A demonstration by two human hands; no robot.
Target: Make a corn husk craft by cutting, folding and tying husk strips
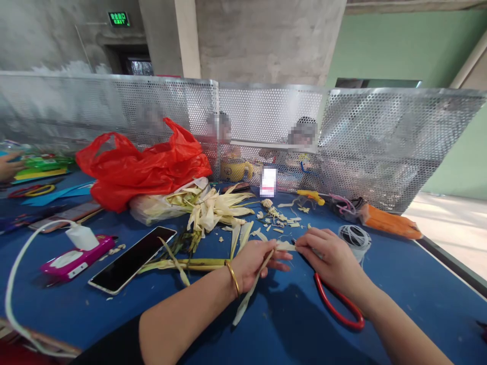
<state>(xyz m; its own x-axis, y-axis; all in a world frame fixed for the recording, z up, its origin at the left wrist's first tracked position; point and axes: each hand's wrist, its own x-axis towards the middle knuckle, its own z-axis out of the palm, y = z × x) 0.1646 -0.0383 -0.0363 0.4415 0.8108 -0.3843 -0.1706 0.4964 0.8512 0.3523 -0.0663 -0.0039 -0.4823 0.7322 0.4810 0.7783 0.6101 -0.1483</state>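
Observation:
My left hand (253, 261), with a gold bangle at the wrist, holds a long pale corn husk strip (249, 296) between thumb and fingers. The strip's lower end hangs toward me. My right hand (333, 258) pinches a pale husk end (286, 246) between the hands; whether it is the same strip I cannot tell. Below my right hand lie red looped handles (353, 319), like those of scissors; the hand hides the rest. A heap of dried corn husks (213, 210) lies beyond my left hand, with husk scraps (279, 219) to its right.
A black-screened phone (133, 261) and a magenta power strip (78, 258) with a white charger lie left. Behind are a red plastic bag (140, 167) and a perforated metal screen (270, 114). Right stand a coil of clear line (354, 241) and an orange packet (390, 221). Another person's hand (8, 167) is far left.

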